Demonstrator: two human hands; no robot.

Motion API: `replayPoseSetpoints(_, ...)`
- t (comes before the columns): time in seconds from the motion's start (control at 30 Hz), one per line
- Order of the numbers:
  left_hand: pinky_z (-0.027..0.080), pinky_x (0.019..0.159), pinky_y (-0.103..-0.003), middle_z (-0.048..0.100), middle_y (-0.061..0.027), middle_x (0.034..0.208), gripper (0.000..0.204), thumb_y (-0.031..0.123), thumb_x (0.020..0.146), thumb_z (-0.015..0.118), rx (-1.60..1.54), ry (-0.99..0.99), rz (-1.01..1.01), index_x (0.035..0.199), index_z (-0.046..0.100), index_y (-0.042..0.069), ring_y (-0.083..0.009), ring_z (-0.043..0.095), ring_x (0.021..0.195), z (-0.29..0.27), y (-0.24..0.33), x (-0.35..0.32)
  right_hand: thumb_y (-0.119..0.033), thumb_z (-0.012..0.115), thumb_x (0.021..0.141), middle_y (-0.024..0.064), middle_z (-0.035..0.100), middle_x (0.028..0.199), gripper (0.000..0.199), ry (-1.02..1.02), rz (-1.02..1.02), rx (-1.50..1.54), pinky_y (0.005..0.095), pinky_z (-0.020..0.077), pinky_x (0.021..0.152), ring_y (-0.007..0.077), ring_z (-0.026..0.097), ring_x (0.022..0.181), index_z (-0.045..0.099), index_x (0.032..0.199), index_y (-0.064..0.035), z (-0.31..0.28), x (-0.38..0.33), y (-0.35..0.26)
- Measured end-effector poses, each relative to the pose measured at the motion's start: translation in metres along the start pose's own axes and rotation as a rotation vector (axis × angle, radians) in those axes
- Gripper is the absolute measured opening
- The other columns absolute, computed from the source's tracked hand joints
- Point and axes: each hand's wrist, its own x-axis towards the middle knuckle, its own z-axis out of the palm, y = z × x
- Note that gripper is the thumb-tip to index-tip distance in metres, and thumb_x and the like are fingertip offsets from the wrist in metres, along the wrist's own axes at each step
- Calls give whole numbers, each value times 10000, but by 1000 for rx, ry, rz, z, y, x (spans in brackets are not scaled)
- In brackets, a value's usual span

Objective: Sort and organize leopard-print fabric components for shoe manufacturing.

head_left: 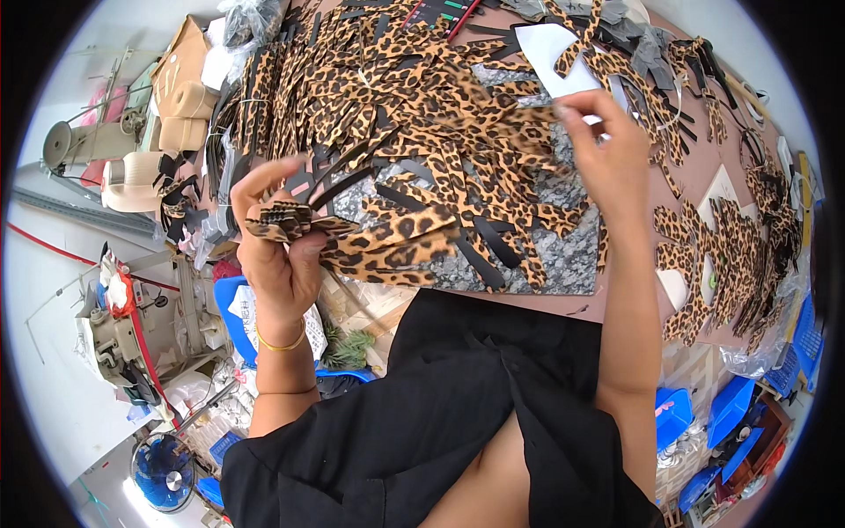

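My left hand point(280, 264) is closed around a stack of leopard-print fabric strips point(392, 242), whose folded ends show above the thumb. Their loose lengths fan out to the right over a grey speckled slab point(568, 260). To the upper right, my right hand point(609, 150) pinches thumb and forefinger together at the end of a leopard-print strip point(532, 116), which is smeared by motion. Beneath and beyond both hands spreads a large heap of leopard-print strips point(387, 84), some with their black backs turned up.
A white sheet point(550, 57) lies under strips at the far side. More leopard-print pieces point(726, 260) are piled at the right. Cones of thread point(132, 180) and a sewing machine point(114, 334) stand left. Blue bins point(673, 418) and a fan point(163, 473) are lower down.
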Motion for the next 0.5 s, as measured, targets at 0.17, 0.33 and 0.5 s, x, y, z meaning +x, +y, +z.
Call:
replayPoseSetpoints(0.17, 460, 965, -453, 649, -193, 1043, 290, 259, 896, 674, -347, -86, -28, 983, 521, 28, -330, 626, 980, 12, -3, 0, -78, 650, 884, 76, 690, 815, 62, 296, -153, 210, 242, 487, 660, 121, 663, 720, 648, 937, -47, -34, -8, -34)
replayPoseSetpoints(0.33, 451, 998, -499, 648, -90, 812, 298, 252, 863, 700, -150, -213, 155, 848, 468, 65, -280, 627, 774, 33, 34, 32, -74, 687, 856, 99, 675, 813, 78, -100, -302, 325, 296, 509, 614, 207, 667, 694, 653, 921, -46, -24, -58, -90)
replayPoseSetpoints(0.5, 503, 862, -440, 605, -60, 713, 370, 282, 773, 781, -289, -279, 108, 873, 497, 67, -250, 619, 694, 39, 22, 2, -77, 685, 856, 98, 674, 815, 59, -286, -195, 510, 338, 524, 622, 255, 668, 710, 656, 905, -60, -6, -85, -92)
